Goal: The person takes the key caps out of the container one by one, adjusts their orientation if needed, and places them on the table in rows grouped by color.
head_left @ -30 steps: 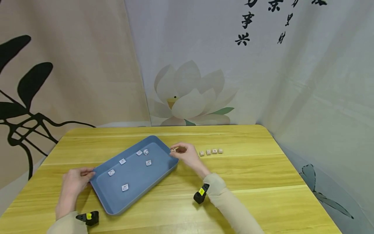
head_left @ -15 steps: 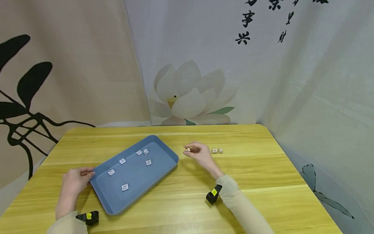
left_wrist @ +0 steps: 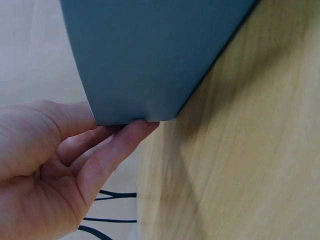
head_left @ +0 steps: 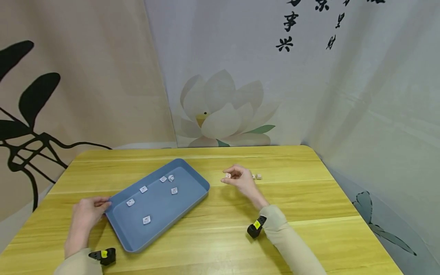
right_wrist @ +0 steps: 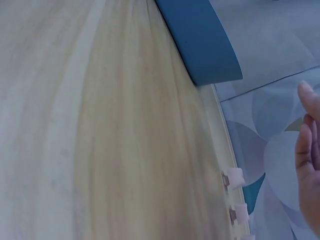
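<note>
- Cloth backdrop (head_left: 361, 95): black characters, among which you can read 事, 兴, 里 and 财.
- Worktop (head_left: 309, 236): yellow wood grain.
- Blue tray (head_left: 161, 206): oblong, smooth, set aslant.
- Your left hand (head_left: 86, 212): fingers pinching the tray's left corner.
- Your right hand (head_left: 242, 181): fingers narrowed, pinching a white block (head_left: 228, 175) right of the tray.
- Six tray blocks (head_left: 146, 220): printed marks too small to read.
- Row blocks (head_left: 259, 177): beside your right hand.

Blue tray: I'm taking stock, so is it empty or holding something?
Not empty: the blue tray has six small white pieces spread across its floor in the head view.
</note>
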Motion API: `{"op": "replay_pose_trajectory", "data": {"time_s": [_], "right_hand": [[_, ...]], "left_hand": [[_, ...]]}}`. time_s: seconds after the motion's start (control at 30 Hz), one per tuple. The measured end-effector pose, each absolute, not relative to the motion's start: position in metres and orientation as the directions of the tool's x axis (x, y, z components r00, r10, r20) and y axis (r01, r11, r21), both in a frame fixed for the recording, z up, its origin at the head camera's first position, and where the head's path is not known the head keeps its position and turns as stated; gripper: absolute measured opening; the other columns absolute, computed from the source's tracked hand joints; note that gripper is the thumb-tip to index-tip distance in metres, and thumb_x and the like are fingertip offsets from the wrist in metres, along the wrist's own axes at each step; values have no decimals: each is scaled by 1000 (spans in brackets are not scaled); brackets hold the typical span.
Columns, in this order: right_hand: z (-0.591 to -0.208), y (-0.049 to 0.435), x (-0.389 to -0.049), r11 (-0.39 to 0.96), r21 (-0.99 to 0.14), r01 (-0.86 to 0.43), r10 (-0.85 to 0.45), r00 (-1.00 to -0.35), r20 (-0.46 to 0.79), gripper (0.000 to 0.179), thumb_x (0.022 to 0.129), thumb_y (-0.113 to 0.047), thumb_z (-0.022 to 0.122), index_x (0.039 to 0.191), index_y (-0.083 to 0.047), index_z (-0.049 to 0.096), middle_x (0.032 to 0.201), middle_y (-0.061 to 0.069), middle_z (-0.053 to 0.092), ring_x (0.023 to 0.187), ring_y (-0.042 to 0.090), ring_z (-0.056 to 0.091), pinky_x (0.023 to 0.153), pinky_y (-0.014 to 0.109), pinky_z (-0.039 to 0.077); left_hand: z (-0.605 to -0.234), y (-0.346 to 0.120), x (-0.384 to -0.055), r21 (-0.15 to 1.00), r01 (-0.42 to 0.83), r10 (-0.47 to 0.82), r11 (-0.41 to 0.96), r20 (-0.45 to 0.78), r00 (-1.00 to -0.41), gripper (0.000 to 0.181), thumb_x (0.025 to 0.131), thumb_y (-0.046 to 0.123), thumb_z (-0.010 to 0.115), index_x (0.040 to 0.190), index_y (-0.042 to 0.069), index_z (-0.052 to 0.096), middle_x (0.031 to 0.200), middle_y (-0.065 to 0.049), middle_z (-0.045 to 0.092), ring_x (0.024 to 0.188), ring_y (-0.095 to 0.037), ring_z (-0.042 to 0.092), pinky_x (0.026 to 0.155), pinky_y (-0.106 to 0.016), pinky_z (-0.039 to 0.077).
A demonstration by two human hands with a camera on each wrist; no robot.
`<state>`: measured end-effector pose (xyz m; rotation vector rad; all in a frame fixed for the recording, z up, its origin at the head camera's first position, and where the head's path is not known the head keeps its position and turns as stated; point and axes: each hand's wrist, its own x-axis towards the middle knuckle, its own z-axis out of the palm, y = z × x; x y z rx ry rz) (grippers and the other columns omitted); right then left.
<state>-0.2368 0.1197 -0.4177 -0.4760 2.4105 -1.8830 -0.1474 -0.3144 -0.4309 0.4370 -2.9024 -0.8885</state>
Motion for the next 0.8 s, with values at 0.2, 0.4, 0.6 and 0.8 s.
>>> {"op": "replay_pose_trajectory", "data": {"time_s": [0.2,0.4,0.6,0.8], "right_hand": [[-416,128,-237,275,-922,-273,-253,-946,204,29,80,-3,72,108,6,69,94,23,63,69,6,50,61,15,45],[-426,143,-245,294,-917,-271,-223,-952,210,31,81,-4,72,110,8,67,95,22,58,73,6,54,63,16,47],[-447,157,-261,325,-918,-228,-148,-971,189,33,81,-11,74,111,1,69,101,18,59,76,4,56,66,16,48],[-452,167,-264,292,-945,-146,-110,-987,118,37,86,-12,68,122,-5,64,117,16,61,94,17,69,69,22,53]], "left_hand": [[-431,-314,-148,563,-258,-294,785,-28,-955,31,91,11,58,113,-11,63,94,-26,71,59,-4,56,48,-21,44],[-430,-314,-148,576,-266,-299,773,-39,-953,31,91,10,58,114,-11,63,96,-27,70,60,-4,57,48,-21,45],[-431,-314,-148,573,-255,-291,779,-29,-956,31,91,10,58,113,-12,63,97,-28,70,60,-3,58,48,-21,46],[-431,-315,-148,577,-254,-290,777,-31,-957,32,91,10,59,113,-12,62,97,-29,69,61,-4,59,49,-21,47]]}}
